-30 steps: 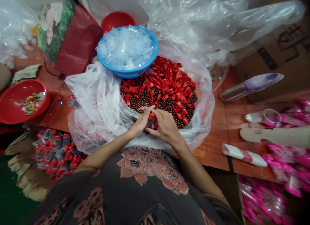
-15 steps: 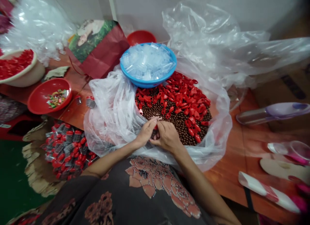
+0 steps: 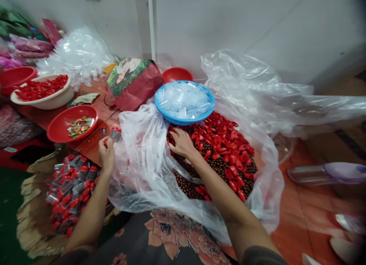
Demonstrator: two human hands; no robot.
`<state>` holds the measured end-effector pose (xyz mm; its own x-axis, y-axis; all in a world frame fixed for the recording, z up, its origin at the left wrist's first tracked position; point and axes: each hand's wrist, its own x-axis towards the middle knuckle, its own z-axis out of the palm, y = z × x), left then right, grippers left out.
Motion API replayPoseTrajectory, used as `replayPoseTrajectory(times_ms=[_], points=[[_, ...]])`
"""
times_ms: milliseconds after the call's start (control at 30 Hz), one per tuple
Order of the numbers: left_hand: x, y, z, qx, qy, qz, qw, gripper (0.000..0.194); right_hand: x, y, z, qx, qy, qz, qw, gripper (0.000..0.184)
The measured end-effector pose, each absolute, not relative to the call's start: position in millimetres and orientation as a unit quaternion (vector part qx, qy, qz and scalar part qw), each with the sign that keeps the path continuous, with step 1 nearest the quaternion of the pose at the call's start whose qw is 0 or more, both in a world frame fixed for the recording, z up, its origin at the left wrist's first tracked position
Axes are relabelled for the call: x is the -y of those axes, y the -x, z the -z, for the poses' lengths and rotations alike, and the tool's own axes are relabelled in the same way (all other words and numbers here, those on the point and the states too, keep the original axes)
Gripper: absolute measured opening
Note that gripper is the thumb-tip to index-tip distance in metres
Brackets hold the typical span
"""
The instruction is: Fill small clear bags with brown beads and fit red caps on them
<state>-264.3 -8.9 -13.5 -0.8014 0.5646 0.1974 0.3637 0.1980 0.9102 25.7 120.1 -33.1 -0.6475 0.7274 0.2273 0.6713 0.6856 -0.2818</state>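
My left hand (image 3: 107, 156) is closed at the table's left edge, with a bit of red showing at its fingers; it seems to grip a small red-capped container, mostly hidden. Beside it, a filled clear container with a red top (image 3: 116, 134) sits on the table. My right hand (image 3: 182, 144) reaches over the left side of the pile, fingers spread, just below the blue bowl (image 3: 184, 121). Red plastic caps (image 3: 233, 158) are heaped there on small brown balls (image 3: 187, 187), inside a clear plastic bag (image 3: 143, 158). Clear plastic pieces (image 3: 185, 99) fill the blue bowl.
Below left, a cardboard box (image 3: 27, 215) holds many filled red-capped containers (image 3: 73, 189). A red bowl (image 3: 54, 126) has small colourful bits in it. Behind stand a white bowl (image 3: 57, 101) of red pieces and a paper bag (image 3: 140, 88). A purple-topped bottle (image 3: 340, 171) lies right.
My hands, together over the brown balls before, have separated. The left has moved left to the table edge; the right has gone forward to the red caps and opened. The view has shifted.
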Motion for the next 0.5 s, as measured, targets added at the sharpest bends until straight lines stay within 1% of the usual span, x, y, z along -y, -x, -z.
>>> replayPoseTrajectory(times_ms=[33,100,200,333,400,500], points=[[7.8,284.5,24.0,-0.803,-0.294,-0.514,0.059,0.034,-131.8,-15.0,34.9,0.901,0.401,-0.088,0.139,0.056],[5.2,311.4,46.0,-0.841,-0.311,-0.443,0.030,0.033,-147.3,3.8,37.5,0.899,0.416,-0.096,0.096,0.062],[-1.7,324.0,70.6,-0.847,-0.366,-0.384,0.033,0.039,-153.1,13.2,38.9,0.910,0.400,-0.089,0.072,0.060],[-12.1,326.3,80.0,-0.827,-0.392,-0.401,0.046,0.048,-146.0,-24.7,38.2,0.923,0.376,-0.047,0.062,0.045],[-14.0,329.4,76.2,-0.813,-0.401,-0.422,0.013,0.045,-141.4,-61.7,37.7,0.920,0.388,-0.020,0.056,0.036],[-16.5,330.4,58.1,-0.794,-0.419,-0.440,-0.033,0.037,-134.7,-126.6,37.6,0.904,0.423,0.021,0.059,0.029]])
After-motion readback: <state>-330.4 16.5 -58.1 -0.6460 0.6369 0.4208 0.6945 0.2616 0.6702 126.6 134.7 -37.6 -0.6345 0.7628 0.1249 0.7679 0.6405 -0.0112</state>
